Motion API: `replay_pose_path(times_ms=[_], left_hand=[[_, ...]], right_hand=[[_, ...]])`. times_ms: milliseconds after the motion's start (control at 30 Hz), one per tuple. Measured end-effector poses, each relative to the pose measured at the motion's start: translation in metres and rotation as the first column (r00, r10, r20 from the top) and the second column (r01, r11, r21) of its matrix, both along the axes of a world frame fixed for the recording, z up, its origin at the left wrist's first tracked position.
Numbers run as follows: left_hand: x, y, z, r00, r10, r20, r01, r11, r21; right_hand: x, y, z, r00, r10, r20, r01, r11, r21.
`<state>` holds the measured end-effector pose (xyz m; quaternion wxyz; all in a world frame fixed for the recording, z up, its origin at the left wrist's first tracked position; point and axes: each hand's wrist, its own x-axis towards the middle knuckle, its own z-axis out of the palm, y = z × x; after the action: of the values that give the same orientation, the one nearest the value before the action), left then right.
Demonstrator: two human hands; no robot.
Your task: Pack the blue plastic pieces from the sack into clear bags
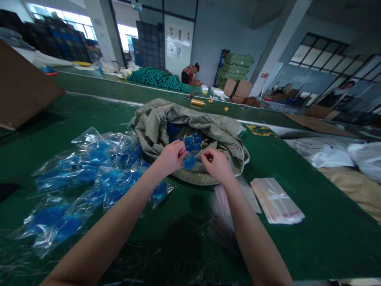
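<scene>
My left hand (173, 155) and my right hand (217, 163) are both closed in a pinch, facing each other over the near rim of a grey-green woven sack (157, 137). Between them hangs a blue round piece (189, 162), apparently inside a small clear plastic bag whose edges my fingertips grip. More blue round pieces (193, 143) lie inside the open sack. To the left, a pile of clear bags with blue rounds (98, 157) spreads over the green table (190, 226). Flat clear bags (222, 210) lie partly under my right forearm.
A banded stack of clear bags (276, 200) lies to the right. A cardboard sheet (26, 87) rises at the left. White plastic and brown material (351, 182) edge the right side. Beyond are green rolls (160, 78), a tape roll (197, 102) and a bending person (190, 74).
</scene>
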<state>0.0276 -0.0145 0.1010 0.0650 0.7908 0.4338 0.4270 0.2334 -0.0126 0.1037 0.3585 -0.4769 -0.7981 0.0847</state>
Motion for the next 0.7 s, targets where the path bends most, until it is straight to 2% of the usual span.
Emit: replay_pose_path(times_ms=[100, 233, 333, 400, 467, 533, 633, 700], left_hand=[[0.003, 0.003, -0.003, 1.0, -0.007, -0.01, 0.008, 1.0, 0.007], [0.006, 0.009, -0.01, 0.999, -0.018, -0.034, 0.018, 1.0, -0.003], [0.008, 0.007, -0.012, 0.981, -0.17, -0.096, 0.165, 0.985, -0.056], [0.011, 0.002, -0.012, 0.939, -0.29, -0.184, 0.271, 0.955, -0.124], [0.016, -0.004, -0.013, 0.889, -0.352, -0.293, 0.311, 0.933, -0.18], [0.022, -0.009, -0.016, 0.845, -0.344, -0.409, 0.284, 0.938, -0.201], [0.029, -0.011, -0.021, 0.797, -0.24, -0.555, 0.164, 0.969, -0.185], [0.029, -0.01, -0.022, 0.79, -0.169, -0.59, 0.1, 0.984, -0.148]], right_hand=[[0.001, 0.002, -0.002, 1.0, -0.02, 0.002, 0.02, 1.0, -0.002], [-0.001, 0.011, -0.018, 0.996, -0.072, 0.047, 0.077, 0.993, -0.093], [-0.001, 0.018, -0.028, 0.993, -0.101, 0.066, 0.108, 0.988, -0.112], [-0.001, 0.02, -0.03, 0.991, -0.116, 0.072, 0.124, 0.986, -0.115], [0.0, 0.02, -0.03, 0.988, -0.131, 0.076, 0.14, 0.983, -0.12], [0.001, 0.021, -0.029, 0.987, -0.142, 0.081, 0.151, 0.981, -0.12], [0.004, 0.021, -0.028, 0.985, -0.155, 0.079, 0.163, 0.979, -0.119], [0.005, 0.021, -0.026, 0.984, -0.168, 0.066, 0.174, 0.978, -0.112]])
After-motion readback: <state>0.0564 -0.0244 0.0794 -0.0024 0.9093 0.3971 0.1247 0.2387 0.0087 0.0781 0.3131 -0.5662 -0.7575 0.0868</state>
